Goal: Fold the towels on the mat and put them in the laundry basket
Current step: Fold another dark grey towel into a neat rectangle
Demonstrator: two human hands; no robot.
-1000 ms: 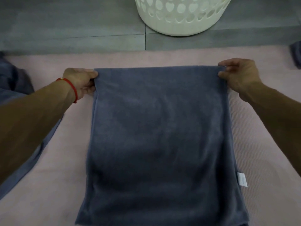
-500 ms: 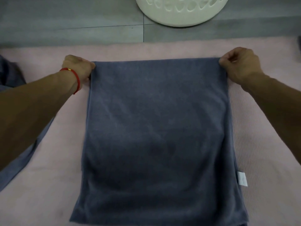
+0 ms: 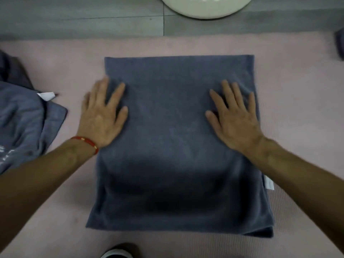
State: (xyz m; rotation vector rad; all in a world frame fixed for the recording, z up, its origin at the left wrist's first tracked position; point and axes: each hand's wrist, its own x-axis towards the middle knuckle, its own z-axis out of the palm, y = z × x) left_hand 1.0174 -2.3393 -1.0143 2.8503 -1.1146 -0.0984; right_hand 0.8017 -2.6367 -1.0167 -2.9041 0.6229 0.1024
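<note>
A folded grey-blue towel [image 3: 173,146] lies flat in the middle of the pink mat [image 3: 297,118]. My left hand [image 3: 103,116] rests palm down with fingers spread on the towel's left edge, partly over the mat. My right hand [image 3: 234,118] presses flat on the towel's right side, fingers straight. A white label [image 3: 269,183] sticks out at the towel's right edge. Only the bottom of the white laundry basket [image 3: 204,8] shows, on the grey floor beyond the mat.
A crumpled grey-blue towel [image 3: 22,123] with a white tag lies on the mat at the left. Another dark cloth [image 3: 339,45] peeks in at the right edge. A shoe tip [image 3: 119,251] shows at the bottom. Grey floor tiles [image 3: 83,17] lie beyond the mat.
Both hands have let go of the towel's far corners and moved back toward me. They now lie flat on the towel, which rests fully on the mat.
</note>
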